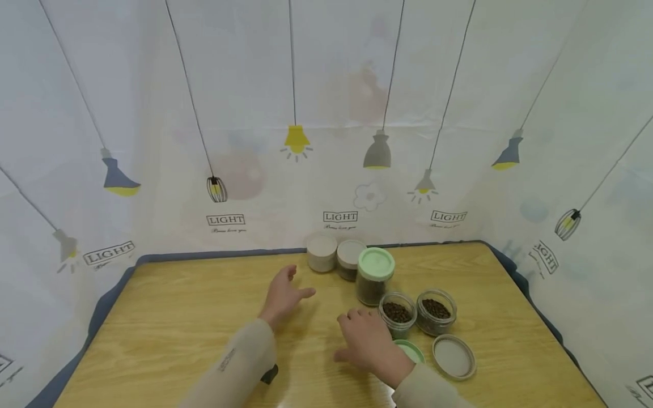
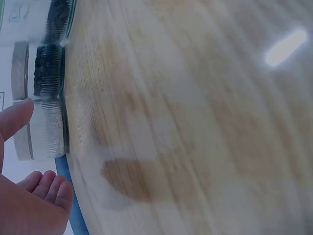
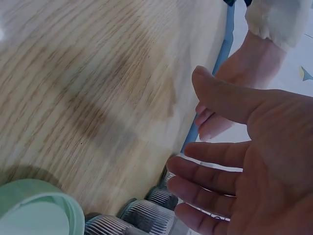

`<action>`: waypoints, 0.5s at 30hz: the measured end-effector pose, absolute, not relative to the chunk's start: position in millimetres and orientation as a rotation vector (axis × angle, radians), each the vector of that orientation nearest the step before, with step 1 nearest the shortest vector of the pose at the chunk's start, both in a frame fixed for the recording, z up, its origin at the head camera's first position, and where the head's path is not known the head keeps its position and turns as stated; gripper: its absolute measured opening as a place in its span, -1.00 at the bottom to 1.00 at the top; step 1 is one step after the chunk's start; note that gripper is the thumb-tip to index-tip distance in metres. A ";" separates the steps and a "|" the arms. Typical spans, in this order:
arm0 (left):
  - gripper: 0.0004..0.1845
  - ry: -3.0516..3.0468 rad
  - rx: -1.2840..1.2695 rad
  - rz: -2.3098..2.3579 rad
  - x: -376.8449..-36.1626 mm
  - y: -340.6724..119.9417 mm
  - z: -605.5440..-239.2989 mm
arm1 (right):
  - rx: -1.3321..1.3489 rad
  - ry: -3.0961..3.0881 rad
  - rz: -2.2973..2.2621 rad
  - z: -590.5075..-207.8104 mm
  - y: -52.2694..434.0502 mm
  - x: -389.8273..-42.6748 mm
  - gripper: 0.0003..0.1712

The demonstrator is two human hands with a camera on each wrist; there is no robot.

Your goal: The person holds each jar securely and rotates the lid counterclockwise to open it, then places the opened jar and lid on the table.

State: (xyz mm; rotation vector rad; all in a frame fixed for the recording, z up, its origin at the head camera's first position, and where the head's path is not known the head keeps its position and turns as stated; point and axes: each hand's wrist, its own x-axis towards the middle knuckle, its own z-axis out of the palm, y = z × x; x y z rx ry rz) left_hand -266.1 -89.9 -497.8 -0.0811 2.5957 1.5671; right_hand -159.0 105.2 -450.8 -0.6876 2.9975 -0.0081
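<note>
My left hand (image 1: 292, 288) hovers open over the wooden table (image 1: 178, 317), fingers spread toward two beige-lidded jars (image 1: 322, 253) at the back edge. In the left wrist view the left hand (image 2: 34, 152) is close to those ribbed jars (image 2: 49, 132) and holds nothing. My right hand (image 1: 359, 335) is open, palm down, just left of an open jar of dark beans (image 1: 397, 312) and partly over a loose green lid (image 1: 411, 351). In the right wrist view the right hand (image 3: 205, 127) has an empty palm, with the green lid (image 3: 34, 210) below it.
A taller jar with a green lid (image 1: 375, 275) stands behind the open jar. A second open jar of beans (image 1: 436, 311) and a loose grey lid (image 1: 454, 356) lie to the right. A printed curtain (image 1: 326, 141) closes in the table's back and sides.
</note>
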 end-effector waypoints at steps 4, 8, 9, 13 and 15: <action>-0.15 2.606 -0.085 1.558 -278.8 -79.3 -499.8 | -0.690 2.992 -0.005 -451.4 105.0 -159.7 -0.18; -0.11 2.626 -0.099 1.559 -290.6 -70.6 -502.9 | -0.708 3.002 -0.016 -452.1 104.9 -159.0 -0.18; -0.10 2.630 -0.107 1.566 -293.1 -69.1 -503.6 | -0.718 3.007 -0.015 -452.1 104.6 -158.8 -0.19; -0.06 2.631 -0.117 1.610 -302.9 -63.9 -505.9 | -0.731 3.011 0.002 -451.9 102.9 -159.0 -0.18; -0.05 2.631 -0.114 1.618 -307.2 -61.3 -507.5 | -0.718 2.999 0.003 -451.2 102.0 -159.5 -0.17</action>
